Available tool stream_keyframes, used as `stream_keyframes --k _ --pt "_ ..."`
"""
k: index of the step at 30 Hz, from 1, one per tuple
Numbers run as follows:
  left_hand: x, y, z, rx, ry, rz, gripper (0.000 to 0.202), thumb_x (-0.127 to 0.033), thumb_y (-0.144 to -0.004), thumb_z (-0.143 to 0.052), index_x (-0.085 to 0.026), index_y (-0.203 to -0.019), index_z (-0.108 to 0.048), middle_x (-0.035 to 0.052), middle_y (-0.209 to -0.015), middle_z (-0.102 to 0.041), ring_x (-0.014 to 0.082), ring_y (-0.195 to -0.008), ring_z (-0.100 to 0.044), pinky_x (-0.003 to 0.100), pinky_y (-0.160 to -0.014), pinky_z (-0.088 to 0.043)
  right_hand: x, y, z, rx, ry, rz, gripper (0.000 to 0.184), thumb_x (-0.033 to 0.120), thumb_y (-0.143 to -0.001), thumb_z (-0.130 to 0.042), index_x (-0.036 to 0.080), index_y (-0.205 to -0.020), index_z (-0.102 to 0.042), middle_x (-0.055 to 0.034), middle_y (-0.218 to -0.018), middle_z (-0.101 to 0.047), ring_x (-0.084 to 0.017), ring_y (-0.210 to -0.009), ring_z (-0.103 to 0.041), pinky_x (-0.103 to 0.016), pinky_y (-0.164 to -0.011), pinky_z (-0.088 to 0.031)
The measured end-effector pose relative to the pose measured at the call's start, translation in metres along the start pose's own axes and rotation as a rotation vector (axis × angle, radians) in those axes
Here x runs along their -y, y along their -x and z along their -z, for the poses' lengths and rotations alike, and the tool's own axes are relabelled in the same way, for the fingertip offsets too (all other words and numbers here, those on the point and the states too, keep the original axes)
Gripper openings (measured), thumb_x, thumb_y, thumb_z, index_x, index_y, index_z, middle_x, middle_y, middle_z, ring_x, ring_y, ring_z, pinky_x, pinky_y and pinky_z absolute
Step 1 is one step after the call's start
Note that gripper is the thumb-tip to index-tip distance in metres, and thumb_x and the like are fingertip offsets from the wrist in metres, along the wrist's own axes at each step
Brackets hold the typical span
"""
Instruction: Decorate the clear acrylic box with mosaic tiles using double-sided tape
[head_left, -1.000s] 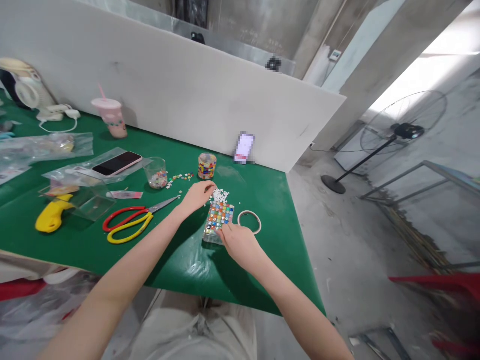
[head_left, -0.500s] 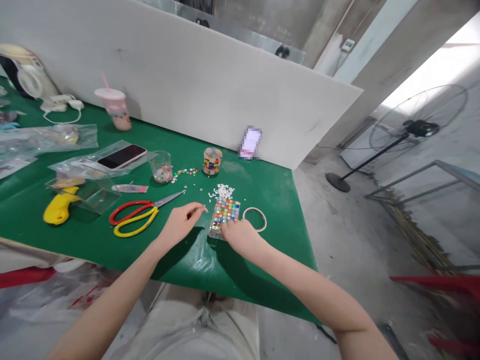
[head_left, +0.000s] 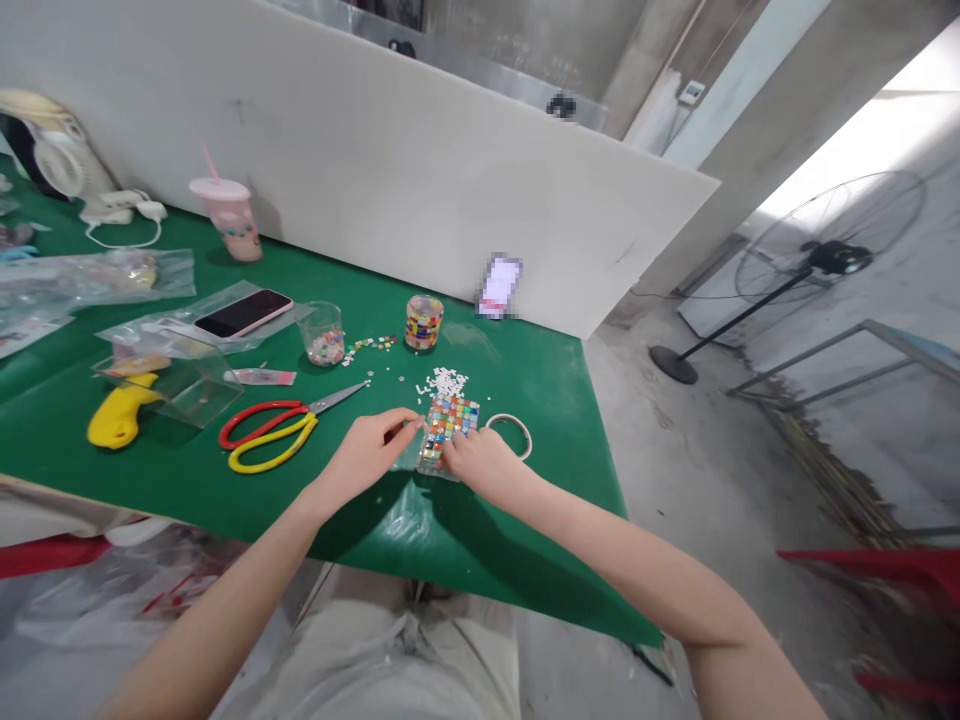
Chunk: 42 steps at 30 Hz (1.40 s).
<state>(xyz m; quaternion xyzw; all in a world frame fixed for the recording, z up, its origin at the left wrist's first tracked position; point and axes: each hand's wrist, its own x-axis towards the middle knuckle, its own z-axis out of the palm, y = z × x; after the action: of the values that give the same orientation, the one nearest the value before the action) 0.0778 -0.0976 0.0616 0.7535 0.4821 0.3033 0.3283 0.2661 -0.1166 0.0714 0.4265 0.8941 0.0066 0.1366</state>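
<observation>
The left hand [head_left: 375,447]'s thumb and forefinger are nearly meeting; I cannot tell whether they are gripping anything. The mosaic-tiled clear box [head_left: 454,415] is lying just right of those 2 tips, its long axis running away from the person. The right hand [head_left: 484,460] is nearer, its curled fingers touching the box's near part, grip unclear. Beyond, the propped smartphone [head_left: 501,286] is showing pixelated; no brand or writing is reading clearly.

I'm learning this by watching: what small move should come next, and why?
Perhaps ease the left hand slightly rightward onto the tiled block: its fingertips are close to the block's left edge, and the right hand has its fingers on the block.
</observation>
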Motion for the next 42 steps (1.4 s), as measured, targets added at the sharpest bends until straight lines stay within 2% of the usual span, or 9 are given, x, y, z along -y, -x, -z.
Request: stream_keyframes --k 7,10,13,15,18,22,26,32,42 --pt "0.004 0.004 0.000 0.008 0.004 0.004 0.030 -0.041 -0.090 -0.047 -0.020 -0.088 -0.069 0.0002 -0.072 -0.068 0.0186 -0.069 -0.061 0.025 -0.060 -0.046 -0.012 0.003 0.003 -0.071 -0.099 -0.049 0.029 0.037 -0.096 -0.052 0.011 -0.097 -0.065 -0.0157 -0.091 -0.071 -0.025 -0.084 -0.070 -0.030 -0.066 -0.048" --pt "0.008 0.006 -0.005 -0.001 0.005 0.019 0.028 -0.039 -0.090 -0.047 -0.022 -0.098 -0.067 -0.0002 -0.073 -0.065 0.0178 -0.066 -0.059 0.027 -0.062 -0.048 -0.018 0.006 -0.001 -0.143 -0.200 -0.103 0.030 0.038 -0.096 -0.052 0.012 -0.093 -0.065 -0.0141 -0.089 -0.071 -0.024 -0.081 -0.069 -0.030 -0.067 -0.047" --pt "0.016 0.006 -0.017 -0.040 0.012 0.014 0.040 -0.037 -0.084 -0.058 -0.022 -0.121 -0.059 0.0069 -0.105 -0.062 0.0244 -0.099 -0.061 0.037 -0.088 -0.050 -0.027 0.012 -0.006 -0.267 -0.347 -0.198 0.031 0.032 -0.101 -0.041 0.013 -0.091 -0.063 -0.0123 -0.087 -0.070 -0.022 -0.081 -0.066 -0.031 -0.072 -0.047" --pt "0.022 0.006 -0.028 -0.041 0.030 0.000 0.063 -0.035 -0.076 -0.069 -0.021 -0.133 -0.049 0.0126 -0.130 -0.050 0.0301 -0.127 -0.047 0.045 -0.108 -0.038 -0.031 0.015 -0.011 -0.389 -0.474 -0.283 0.035 0.029 -0.103 -0.030 0.014 -0.096 -0.062 -0.0124 -0.092 -0.068 -0.022 -0.089 -0.064 -0.033 -0.080 -0.047" --pt "0.029 0.003 -0.044 0.010 0.074 -0.016 0.087 -0.035 -0.066 -0.079 -0.022 -0.141 -0.037 0.0156 -0.147 -0.031 0.0332 -0.142 -0.029 0.048 -0.117 -0.025 -0.034 0.011 -0.029 -0.593 -0.708 -0.402 0.040 0.031 -0.103 -0.022 0.015 -0.110 -0.058 -0.0135 -0.109 -0.065 -0.022 -0.108 -0.059 -0.036 -0.095 -0.045" --pt "0.033 -0.004 -0.052 0.087 0.140 -0.019 0.092 -0.036 -0.067 -0.079 -0.023 -0.145 -0.031 0.0164 -0.155 -0.020 0.0349 -0.146 -0.020 0.050 -0.119 -0.021 -0.030 -0.010 -0.062 -0.779 -1.051 -0.520 0.046 0.039 -0.102 -0.019 0.015 -0.127 -0.050 -0.0153 -0.128 -0.059 -0.019 -0.121 -0.056 -0.038 -0.101 -0.044" --pt "0.031 -0.011 -0.046 0.151 0.210 -0.018 0.092 -0.039 -0.068 -0.077 -0.027 -0.146 -0.030 0.0129 -0.156 -0.024 0.0344 -0.146 -0.022 0.051 -0.120 -0.020 -0.025 -0.033 -0.083 -0.852 -1.354 -0.560 0.055 0.049 -0.099 -0.020 0.015 -0.129 -0.050 -0.0148 -0.122 -0.065 -0.020 -0.112 -0.063 -0.037 -0.095 -0.050" --pt "0.031 -0.017 -0.043 0.200 0.294 0.022 0.097 -0.038 -0.068 -0.077 -0.026 -0.150 -0.026 0.0143 -0.157 -0.026 0.0336 -0.143 -0.030 0.049 -0.117 -0.028 -0.018 -0.050 -0.087 -0.922 -1.631 -0.592 0.056 0.059 -0.094 -0.027 0.017 -0.107 -0.061 -0.0099 -0.107 -0.069 -0.020 -0.098 -0.066 -0.035 -0.087 -0.053" --pt "0.022 -0.021 -0.039 0.260 0.352 0.079 0.108 -0.034 -0.066 -0.080 -0.026 -0.154 -0.018 0.0151 -0.158 -0.027 0.0344 -0.142 -0.034 0.050 -0.115 -0.032 -0.005 -0.053 -0.081 -0.983 -1.809 -0.599 0.038 0.055 -0.091 -0.035 0.021 -0.096 -0.053 -0.0045 -0.088 -0.066 -0.019 -0.078 -0.066 -0.036 -0.076 -0.056"
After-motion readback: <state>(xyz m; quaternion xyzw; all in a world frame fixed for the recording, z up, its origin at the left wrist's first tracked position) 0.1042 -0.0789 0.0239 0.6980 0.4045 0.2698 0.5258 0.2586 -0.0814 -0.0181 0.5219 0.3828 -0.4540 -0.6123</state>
